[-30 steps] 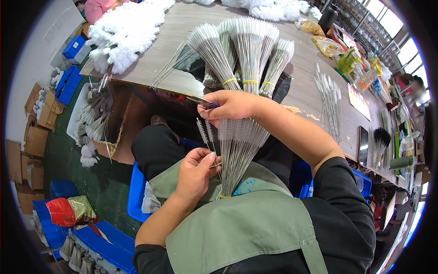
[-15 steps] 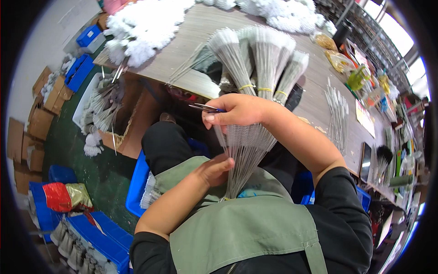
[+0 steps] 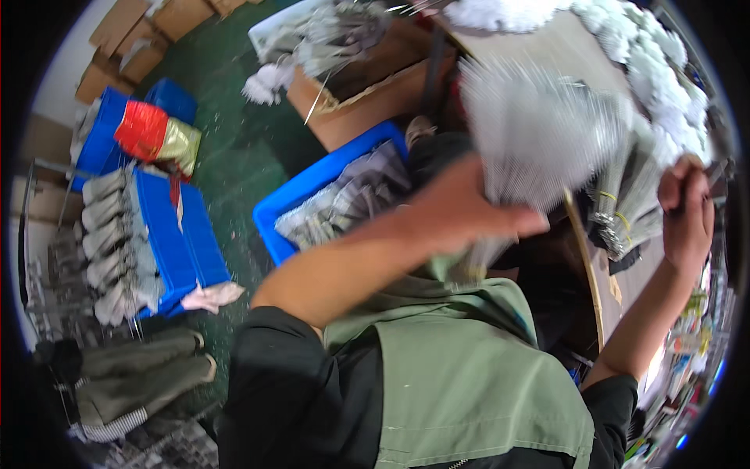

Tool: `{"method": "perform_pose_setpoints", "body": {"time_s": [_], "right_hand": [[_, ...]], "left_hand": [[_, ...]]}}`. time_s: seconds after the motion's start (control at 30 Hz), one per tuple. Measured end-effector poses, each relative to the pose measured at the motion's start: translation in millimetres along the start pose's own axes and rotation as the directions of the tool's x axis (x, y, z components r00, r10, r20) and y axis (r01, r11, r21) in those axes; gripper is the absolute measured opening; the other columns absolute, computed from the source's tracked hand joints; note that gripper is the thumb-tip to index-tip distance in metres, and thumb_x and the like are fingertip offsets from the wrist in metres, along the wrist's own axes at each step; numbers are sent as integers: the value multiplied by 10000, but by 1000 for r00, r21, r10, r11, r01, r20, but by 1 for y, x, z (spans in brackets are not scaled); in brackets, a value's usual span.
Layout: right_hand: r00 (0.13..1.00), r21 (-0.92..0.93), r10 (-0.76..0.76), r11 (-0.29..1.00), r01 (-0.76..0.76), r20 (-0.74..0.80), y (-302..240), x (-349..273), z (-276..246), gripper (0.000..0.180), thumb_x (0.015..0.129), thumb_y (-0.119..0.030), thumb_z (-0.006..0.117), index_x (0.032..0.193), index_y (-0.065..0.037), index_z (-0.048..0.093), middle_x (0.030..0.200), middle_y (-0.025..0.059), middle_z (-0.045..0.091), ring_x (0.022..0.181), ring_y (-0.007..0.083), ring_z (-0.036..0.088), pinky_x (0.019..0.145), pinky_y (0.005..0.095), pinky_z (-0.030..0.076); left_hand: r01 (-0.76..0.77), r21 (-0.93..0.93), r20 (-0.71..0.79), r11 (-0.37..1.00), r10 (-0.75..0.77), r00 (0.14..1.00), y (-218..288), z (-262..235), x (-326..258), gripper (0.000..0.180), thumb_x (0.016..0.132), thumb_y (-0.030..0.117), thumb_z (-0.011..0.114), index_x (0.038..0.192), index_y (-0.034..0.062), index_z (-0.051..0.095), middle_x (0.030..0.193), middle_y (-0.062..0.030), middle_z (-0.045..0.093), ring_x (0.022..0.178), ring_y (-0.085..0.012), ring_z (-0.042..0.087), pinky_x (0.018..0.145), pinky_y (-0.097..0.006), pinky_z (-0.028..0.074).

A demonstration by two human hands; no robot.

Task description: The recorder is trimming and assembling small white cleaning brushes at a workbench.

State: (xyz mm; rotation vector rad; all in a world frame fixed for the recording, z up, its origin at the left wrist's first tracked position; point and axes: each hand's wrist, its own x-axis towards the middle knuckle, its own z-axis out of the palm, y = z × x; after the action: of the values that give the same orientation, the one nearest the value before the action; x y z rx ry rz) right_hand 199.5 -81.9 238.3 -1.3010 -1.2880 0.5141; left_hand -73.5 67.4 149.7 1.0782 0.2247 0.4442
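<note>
My left hand [image 3: 461,215], blurred by motion, grips a bundle of thin silvery stems [image 3: 539,129] at its lower end. The stems fan out upward over my lap. My right hand [image 3: 686,211] is raised at the far right over the table edge [image 3: 584,258]. Its fingers are closed, and they seem to pinch a thin dark stem near the fingertips. Several tied bundles of the same stems [image 3: 625,207] lie on the table between my two hands. I wear a green apron over dark sleeves.
A blue bin [image 3: 269,215] holding grey bundles sits on the floor by my knees, with an open cardboard box [image 3: 375,94] behind it. Blue crates [image 3: 168,227] and a red-and-gold bag [image 3: 152,133] stand to the left. White fluffy material [image 3: 641,47] covers the table's far side.
The view has swung to the left and down toward the floor. The stem bundle has passed from my right hand to my left. My right hand has moved off to the right.
</note>
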Motion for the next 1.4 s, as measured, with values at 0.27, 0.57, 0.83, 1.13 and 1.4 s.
{"method": "perform_pose_setpoints", "body": {"time_s": [0.27,0.57,0.83,1.13,1.4], "right_hand": [[859,49,491,871,-489,-148,76,-68,-31,319,975,-373,439,914,-61,474,632,-23,366,570,73,360,512,212,276],[860,158,497,864,-477,-120,84,-64,7,243,981,-310,451,921,-75,468,641,-26,350,574,69,335,520,211,286],[858,61,476,878,-474,-193,82,-64,24,254,971,-313,471,916,-65,478,636,-22,389,565,77,387,510,207,296],[792,-146,352,866,-477,-499,68,-55,10,257,980,-273,457,933,-35,542,696,-13,488,606,63,446,527,216,363],[789,-618,147,543,-569,-597,53,-41,-11,249,845,-170,630,1011,1,560,785,168,632,710,247,627,660,339,488]], "left_hand": [[11,999,5,-37,393,919,10,-215,-75,437,711,61,746,1122,38,599,1066,-74,638,964,-209,605,852,-347,488],[597,781,-624,-182,-189,758,-147,-305,-176,534,665,6,666,1168,145,554,1046,-160,621,1064,-338,552,951,-441,418],[270,818,-518,-508,-444,732,-184,-302,-142,859,673,102,745,1404,295,336,1426,-110,361,1380,-327,219,1102,-575,114],[462,880,-473,-110,-274,837,-243,-263,-113,823,694,208,760,1395,181,329,1370,-142,412,1333,-358,290,1066,-600,186],[429,895,-443,-119,-323,836,-217,-265,-76,647,674,276,772,1239,92,515,1201,-154,560,1131,-300,512,1018,-549,302]]}}
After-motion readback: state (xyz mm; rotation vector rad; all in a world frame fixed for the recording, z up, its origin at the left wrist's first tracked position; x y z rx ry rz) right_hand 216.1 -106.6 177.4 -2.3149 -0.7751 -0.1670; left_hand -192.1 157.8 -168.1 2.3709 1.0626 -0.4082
